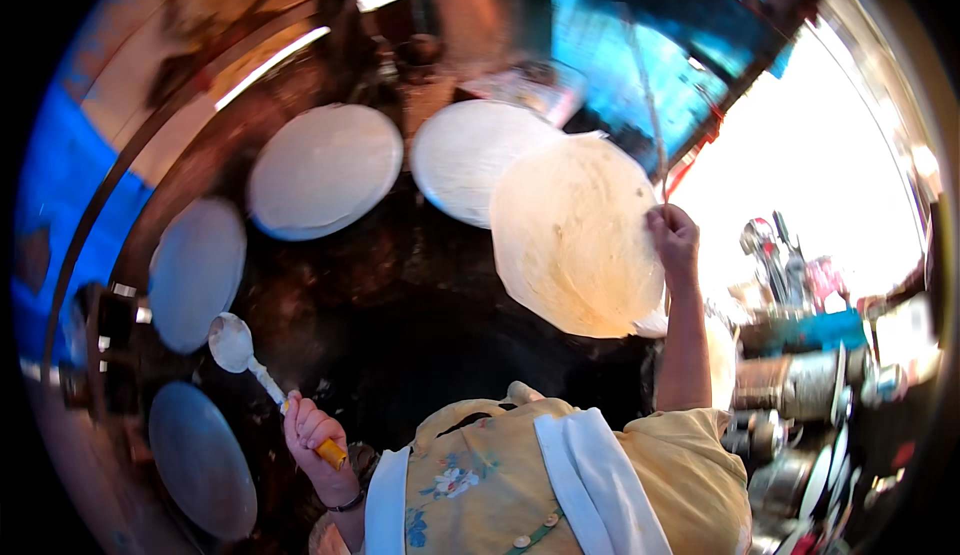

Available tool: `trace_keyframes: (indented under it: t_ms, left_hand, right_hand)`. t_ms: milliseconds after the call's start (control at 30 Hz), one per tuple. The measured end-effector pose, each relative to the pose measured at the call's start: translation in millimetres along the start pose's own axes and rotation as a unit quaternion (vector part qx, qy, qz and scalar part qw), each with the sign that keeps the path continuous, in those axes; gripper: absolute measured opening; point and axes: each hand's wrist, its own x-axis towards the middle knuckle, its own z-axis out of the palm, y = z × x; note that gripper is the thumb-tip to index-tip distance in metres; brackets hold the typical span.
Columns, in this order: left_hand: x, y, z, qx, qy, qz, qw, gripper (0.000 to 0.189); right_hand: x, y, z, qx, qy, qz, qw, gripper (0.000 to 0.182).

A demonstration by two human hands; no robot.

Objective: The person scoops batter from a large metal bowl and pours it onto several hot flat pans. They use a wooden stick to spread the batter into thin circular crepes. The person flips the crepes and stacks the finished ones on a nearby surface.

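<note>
My left hand (316,435) is closed around the yellow handle of a ladle (231,343), its bowl coated with white batter. In my right hand (675,234) is the edge of a large, thin, pale flatbread (577,240), along with a thin stick (646,90) that rises above the fist. The flatbread hangs in front of a round griddle (476,154) with a white surface. To its left is another round griddle (326,169) with a white layer on it. Two more round, bluish-grey griddles (198,274) (202,459) stand at the far left.
A dark surface (420,307) lies among the griddles. On the right are metal containers (802,382), upright utensils (776,259) and stacked metal dishes (817,480). Blue sheeting (637,37) hangs behind, beside a bright opening. Part of the far side is blurred.
</note>
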Motion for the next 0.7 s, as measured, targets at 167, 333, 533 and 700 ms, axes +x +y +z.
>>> trace_keyframes:
  t_ms: [167, 333, 533, 700]
  left_hand:
    - [24, -84, 15, 0.004, 0.028, -0.105, 0.994, 0.025]
    - [74, -142, 6, 0.012, 0.031, -0.212, 0.977, 0.019]
    - [83, -228, 9, 0.022, 0.082, -0.267, 0.96, 0.017]
    - [71, -275, 15, 0.02, 0.136, -0.269, 0.953, 0.015]
  right_hand:
    - [-51, 94, -167, 0.151, 0.271, 0.125, 0.942, 0.007]
    - [-158, 232, -245, 0.2, 0.469, 0.178, 0.842, 0.011]
    - [-308, 383, -283, 0.081, 0.645, 0.39, 0.652, 0.03]
    - [-326, 368, -286, 0.043, 0.681, 0.488, 0.544, 0.033]
